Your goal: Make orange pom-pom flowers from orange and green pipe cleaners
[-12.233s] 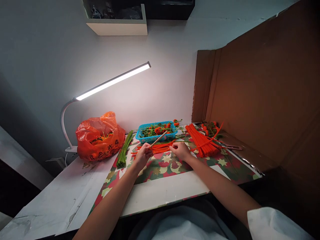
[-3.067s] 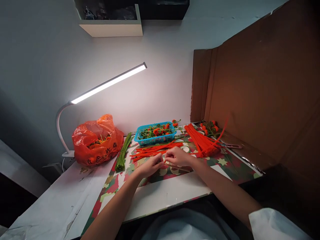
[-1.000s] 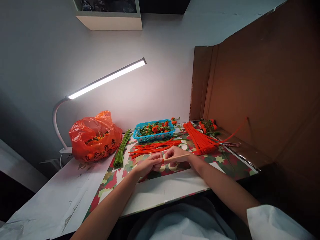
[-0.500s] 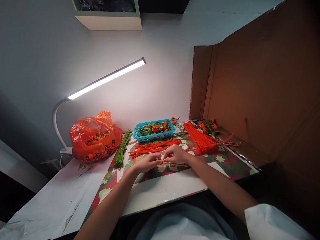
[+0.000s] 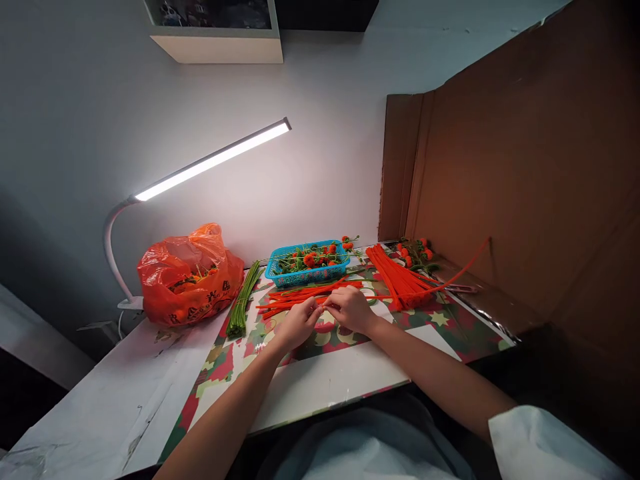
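Note:
My left hand (image 5: 299, 323) and my right hand (image 5: 350, 309) meet fingertip to fingertip above the patterned table cover. Both are closed in a pinch. Between the fingertips shows a small bit of orange, and an orange pipe cleaner (image 5: 463, 271) runs from behind my right hand out to the right, its far end curving up. Just beyond the hands lie loose orange pipe cleaners (image 5: 285, 300). A thick bundle of orange pipe cleaners (image 5: 393, 277) is fanned out to the right. The exact spot that the fingers grip is mostly hidden.
A blue basket (image 5: 285, 276) holds orange flowers with green stems. Left of it lie green pipe cleaners (image 5: 243, 307) and an orange plastic bag (image 5: 195, 293). A lit lamp (image 5: 215, 159) reaches overhead. More orange flowers (image 5: 407, 257) sit near the cardboard wall (image 5: 500, 167) at right.
My left hand has turned, its wrist shifting right and its fingers lifting slightly. My right hand has moved slightly, and the fingertips stay together.

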A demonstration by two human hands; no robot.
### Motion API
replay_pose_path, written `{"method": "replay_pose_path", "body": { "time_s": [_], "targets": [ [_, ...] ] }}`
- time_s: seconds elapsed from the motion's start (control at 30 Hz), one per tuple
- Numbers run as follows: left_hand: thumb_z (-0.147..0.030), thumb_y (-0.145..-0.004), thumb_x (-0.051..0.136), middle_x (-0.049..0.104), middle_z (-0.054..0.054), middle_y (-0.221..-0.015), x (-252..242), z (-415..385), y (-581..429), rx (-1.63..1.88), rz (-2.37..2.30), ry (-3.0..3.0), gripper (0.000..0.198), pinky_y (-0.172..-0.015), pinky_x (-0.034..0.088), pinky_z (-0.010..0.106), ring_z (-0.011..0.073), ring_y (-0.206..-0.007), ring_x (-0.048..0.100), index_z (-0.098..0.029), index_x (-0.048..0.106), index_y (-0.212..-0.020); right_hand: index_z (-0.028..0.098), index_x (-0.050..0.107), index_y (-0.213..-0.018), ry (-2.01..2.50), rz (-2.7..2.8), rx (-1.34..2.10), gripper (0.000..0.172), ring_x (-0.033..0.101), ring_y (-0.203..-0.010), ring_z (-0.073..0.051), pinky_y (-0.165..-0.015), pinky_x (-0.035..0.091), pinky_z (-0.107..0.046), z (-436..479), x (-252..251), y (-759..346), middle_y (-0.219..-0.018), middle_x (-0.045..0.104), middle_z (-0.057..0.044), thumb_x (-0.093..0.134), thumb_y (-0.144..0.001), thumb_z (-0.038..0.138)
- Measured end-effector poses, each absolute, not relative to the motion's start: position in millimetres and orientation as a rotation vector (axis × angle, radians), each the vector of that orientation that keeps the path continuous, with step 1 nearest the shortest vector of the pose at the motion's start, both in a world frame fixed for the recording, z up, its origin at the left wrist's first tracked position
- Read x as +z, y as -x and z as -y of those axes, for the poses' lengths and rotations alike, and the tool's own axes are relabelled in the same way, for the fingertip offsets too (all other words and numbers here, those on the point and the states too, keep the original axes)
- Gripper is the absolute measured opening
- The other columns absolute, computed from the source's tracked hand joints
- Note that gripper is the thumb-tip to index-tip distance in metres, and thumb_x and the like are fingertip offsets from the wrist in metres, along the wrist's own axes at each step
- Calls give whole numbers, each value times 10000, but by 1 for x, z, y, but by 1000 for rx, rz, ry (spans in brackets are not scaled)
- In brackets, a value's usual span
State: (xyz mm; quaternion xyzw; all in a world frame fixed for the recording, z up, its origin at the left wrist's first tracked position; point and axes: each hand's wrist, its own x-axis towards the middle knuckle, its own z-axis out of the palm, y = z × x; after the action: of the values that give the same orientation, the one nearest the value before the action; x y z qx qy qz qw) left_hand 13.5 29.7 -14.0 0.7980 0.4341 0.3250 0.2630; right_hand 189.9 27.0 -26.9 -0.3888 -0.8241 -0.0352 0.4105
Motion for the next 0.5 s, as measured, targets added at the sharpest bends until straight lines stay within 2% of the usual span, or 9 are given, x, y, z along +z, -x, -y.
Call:
{"method": "replay_pose_path", "body": {
  "time_s": [0.17,0.33,0.4,0.5],
  "targets": [
    [-353,-813,500,401,-59,-544,-20,-31,-19,1075,-1233,-2080,256,-538,227,256,126,-535,334,-210,408,-622,162,658,-702,1008,1955,-65,85,575,-651,-156,-643,361,-271,-27,-27,-185,-644,649,-20,645,-783,139],
    [-344,-853,530,407,-65,-559,-25,-36,-19,1197,-1218,-1897,283,-537,306,238,108,-540,387,-188,441,-634,162,674,-737,962,1896,34,83,585,-637,-146,-640,408,-258,-26,-28,-183,-672,666,-25,623,-800,141],
    [-338,-881,541,477,-50,-623,-29,-40,-19,1202,-1192,-1806,251,-553,380,236,101,-563,454,-161,513,-705,160,683,-743,932,1881,83,82,587,-636,-148,-639,420,-259,-26,-28,-182,-667,666,-28,624,-797,146],
    [-341,-908,542,605,13,-836,-35,-45,-17,1163,-1128,-1660,221,-612,496,275,117,-673,576,-128,592,-938,161,706,-758,893,1857,166,82,592,-644,-155,-650,433,-268,-27,-28,-182,-660,667,-34,630,-788,153]
  ]
}}
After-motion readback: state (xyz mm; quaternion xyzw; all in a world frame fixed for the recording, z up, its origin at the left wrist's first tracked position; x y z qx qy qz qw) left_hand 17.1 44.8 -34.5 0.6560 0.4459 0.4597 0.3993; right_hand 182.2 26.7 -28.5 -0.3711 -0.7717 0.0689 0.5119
